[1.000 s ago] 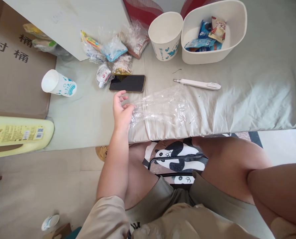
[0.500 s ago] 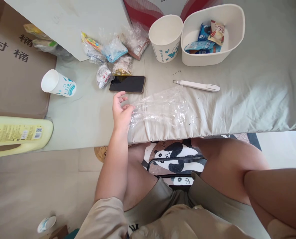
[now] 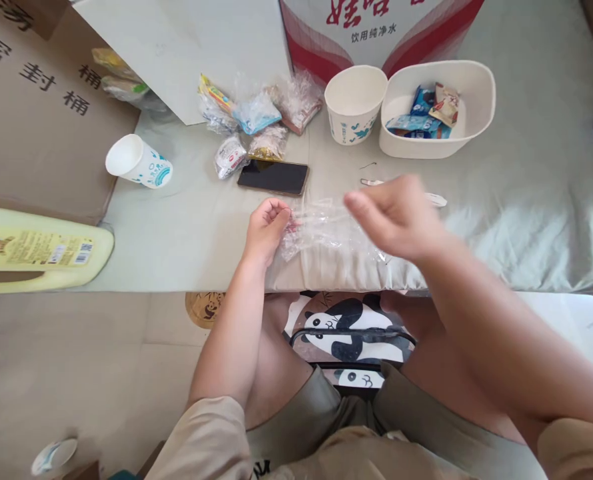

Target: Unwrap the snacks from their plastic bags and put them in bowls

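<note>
A crumpled clear plastic bag (image 3: 326,230) lies near the front edge of the grey-green cloth-covered surface (image 3: 501,220). My left hand (image 3: 265,227) is closed in a pinch on the bag's left end. My right hand (image 3: 394,217) hovers over the bag's right part, blurred by motion, fingers loosely curled; I cannot tell whether it holds anything. A white pen-like tool (image 3: 435,199) lies just behind my right hand, mostly hidden by it. A black phone (image 3: 273,177) lies face up just beyond my left hand.
A paper cup (image 3: 355,103) and a white tub (image 3: 481,127) with snack packets stand at the back. Several wrapped snacks (image 3: 256,120) lie behind the phone. A tipped paper cup (image 3: 137,161) lies left, near a cardboard box (image 3: 36,133) and a yellow bottle (image 3: 36,248).
My right hand has come into view over the bag. My left hand has closed from open fingers into a pinch on the bag's end. The camera has tilted up.
</note>
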Demonstrator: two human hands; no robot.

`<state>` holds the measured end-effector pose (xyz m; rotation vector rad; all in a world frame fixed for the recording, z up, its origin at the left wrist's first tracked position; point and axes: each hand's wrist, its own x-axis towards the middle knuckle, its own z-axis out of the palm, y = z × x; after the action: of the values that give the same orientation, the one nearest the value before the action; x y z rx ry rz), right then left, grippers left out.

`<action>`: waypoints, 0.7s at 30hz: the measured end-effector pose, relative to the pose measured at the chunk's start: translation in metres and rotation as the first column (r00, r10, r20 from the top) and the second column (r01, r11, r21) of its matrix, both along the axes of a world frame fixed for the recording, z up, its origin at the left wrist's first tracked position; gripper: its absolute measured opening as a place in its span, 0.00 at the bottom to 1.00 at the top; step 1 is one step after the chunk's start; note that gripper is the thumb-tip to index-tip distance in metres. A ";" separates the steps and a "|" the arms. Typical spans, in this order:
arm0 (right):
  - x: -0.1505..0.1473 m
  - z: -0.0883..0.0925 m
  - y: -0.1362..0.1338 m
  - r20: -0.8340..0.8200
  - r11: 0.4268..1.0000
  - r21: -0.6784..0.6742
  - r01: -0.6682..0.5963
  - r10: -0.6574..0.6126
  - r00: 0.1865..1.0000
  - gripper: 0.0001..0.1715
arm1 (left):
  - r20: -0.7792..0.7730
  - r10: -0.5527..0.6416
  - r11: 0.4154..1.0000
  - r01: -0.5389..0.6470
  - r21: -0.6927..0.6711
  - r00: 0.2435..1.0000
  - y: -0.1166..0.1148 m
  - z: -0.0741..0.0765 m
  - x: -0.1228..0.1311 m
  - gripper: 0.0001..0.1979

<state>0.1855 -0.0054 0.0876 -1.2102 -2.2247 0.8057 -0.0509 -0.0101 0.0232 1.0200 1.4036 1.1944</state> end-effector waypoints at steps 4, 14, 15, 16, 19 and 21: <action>-0.022 -0.027 -0.004 0.267 0.994 -0.003 -0.113 0.110 0.958 0.22 | -0.065 0.019 0.993 -0.011 0.119 0.998 0.000 0.000 -0.009 0.10; -0.039 -0.016 -0.029 0.529 0.899 -0.246 -0.362 0.437 0.727 0.13 | -0.207 0.055 0.992 -0.031 0.119 0.977 0.001 -0.004 -0.036 0.05; -0.040 -0.013 -0.034 0.508 0.873 -0.290 -0.391 0.487 0.711 0.13 | -0.219 0.072 0.991 -0.045 0.127 0.973 0.003 -0.005 -0.038 0.05; -0.040 -0.010 -0.039 0.481 0.845 -0.342 -0.411 0.533 0.696 0.12 | -0.231 0.089 0.989 -0.058 0.136 0.969 0.004 -0.006 -0.038 0.05; -0.040 -0.004 -0.052 0.401 0.757 -0.498 -0.422 0.633 0.663 0.09 | -0.235 0.096 0.990 -0.069 0.121 0.967 0.010 -0.010 -0.035 0.05; -0.039 -0.002 -0.055 0.331 0.700 -0.578 -0.419 0.671 0.664 0.09 | -0.213 0.071 0.996 -0.056 0.075 0.974 0.014 -0.014 -0.033 0.06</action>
<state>0.1465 -0.0601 0.0857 -0.9919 -3.0756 1.4644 -0.0837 0.0043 0.0095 1.1893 1.5833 1.2140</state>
